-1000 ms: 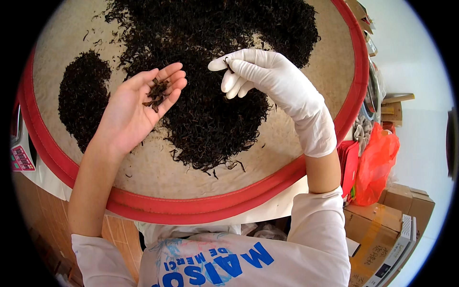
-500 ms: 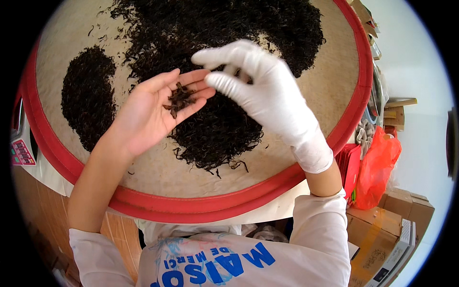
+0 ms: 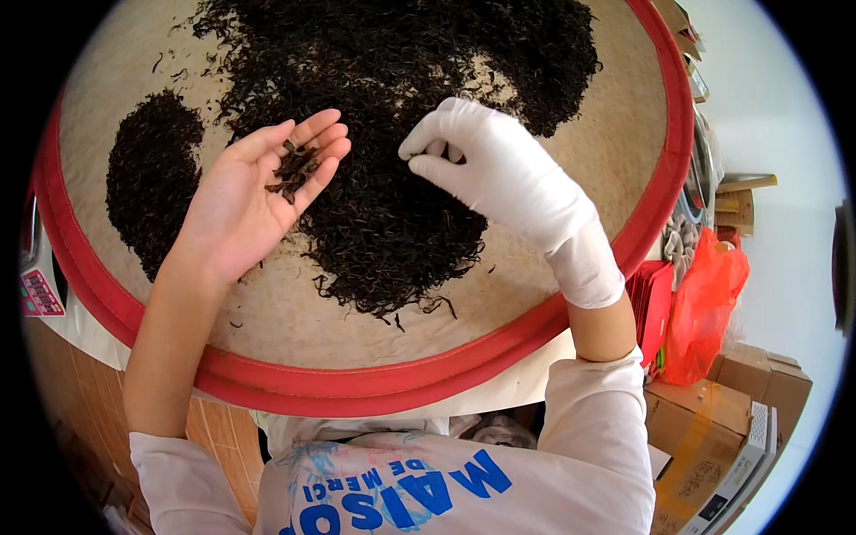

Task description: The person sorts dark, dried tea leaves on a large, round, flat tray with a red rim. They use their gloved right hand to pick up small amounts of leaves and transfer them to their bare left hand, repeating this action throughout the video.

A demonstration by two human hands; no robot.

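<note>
Palm up, my bare left hand (image 3: 234,203) is cupped with its fingers held together, and a small clump of dark, twisted dried tea leaves (image 3: 292,171) lies in it. My right hand (image 3: 508,169), in a white glove, is closed in a pinch over the big heap of tea leaves (image 3: 392,245). Whatever sits between its thumb and forefinger is too small to make out. Both hands are above a large round cloth-covered tray (image 3: 357,383) with a padded red rim. A smaller oval heap of leaves (image 3: 153,183) lies to the left.
Right of the tray are a red plastic bag (image 3: 709,312), red packets (image 3: 651,303) and cardboard boxes (image 3: 695,415). A scale-like device (image 3: 40,290) with a pink key panel stands at the left. The tray's near rim runs close in front of my body.
My hands have drawn apart. The left has moved left with the leaves in its palm; the right has left the left fingertips, and its thumb and forefinger have come together.
</note>
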